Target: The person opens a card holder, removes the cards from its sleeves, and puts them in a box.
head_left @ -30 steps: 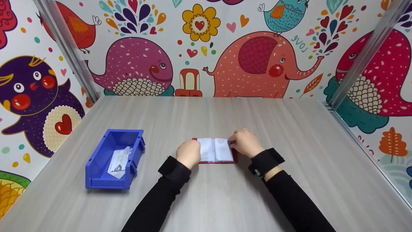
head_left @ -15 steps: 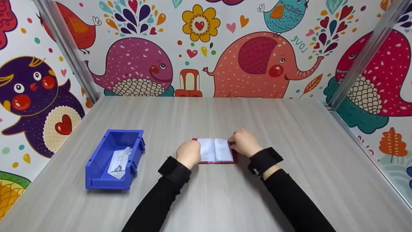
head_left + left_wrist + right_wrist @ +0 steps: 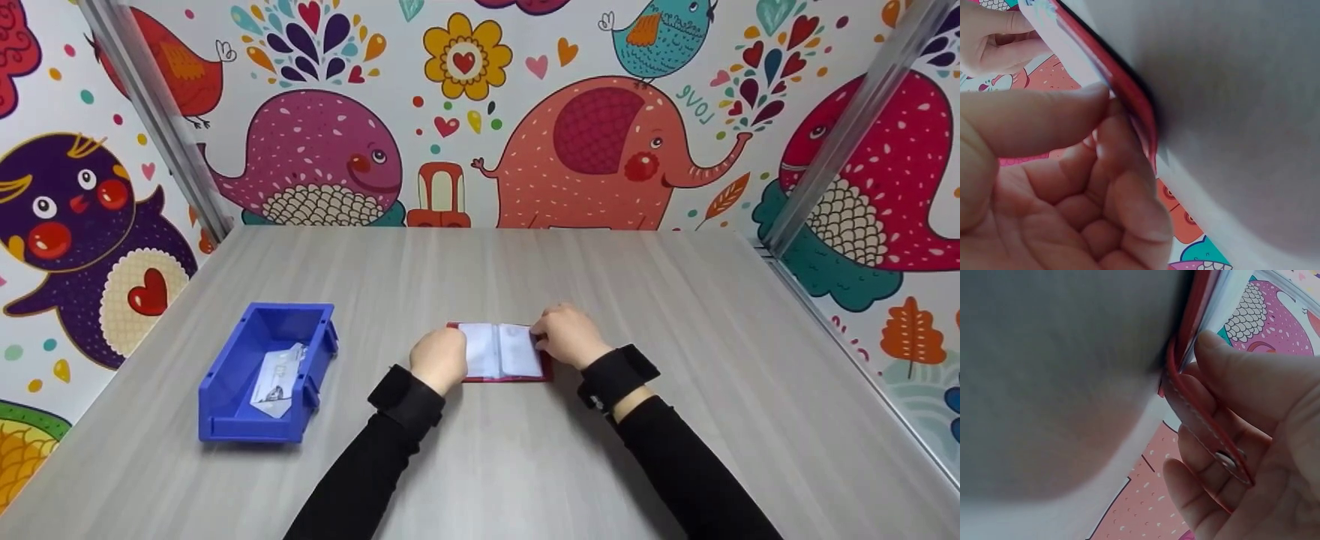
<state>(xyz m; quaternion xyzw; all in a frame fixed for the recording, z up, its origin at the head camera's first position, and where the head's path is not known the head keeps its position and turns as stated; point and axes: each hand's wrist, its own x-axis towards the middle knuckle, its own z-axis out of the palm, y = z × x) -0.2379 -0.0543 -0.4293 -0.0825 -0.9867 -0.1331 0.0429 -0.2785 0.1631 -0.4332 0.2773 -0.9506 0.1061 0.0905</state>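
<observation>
A small red card holder (image 3: 480,352) lies spread open on the table, its clear plastic sleeves facing up. My left hand (image 3: 439,358) pinches its left edge; in the left wrist view the thumb lies on the sleeves and the curled index finger sits against the red cover (image 3: 1131,95). At the opposite edge, my right hand (image 3: 574,335) holds the holder, with the thumb (image 3: 1213,343) at the sleeve edges and the fingers curled behind. A red strap (image 3: 1204,416) with a metal snap (image 3: 1225,460) hangs across those fingers in the right wrist view.
On the left of the table (image 3: 480,465) stands a blue plastic bin (image 3: 251,429). Inside it lie white printed cards or papers (image 3: 277,379). Walls with cartoon animals (image 3: 322,150) and metal posts (image 3: 161,120) enclose the table at the back and sides.
</observation>
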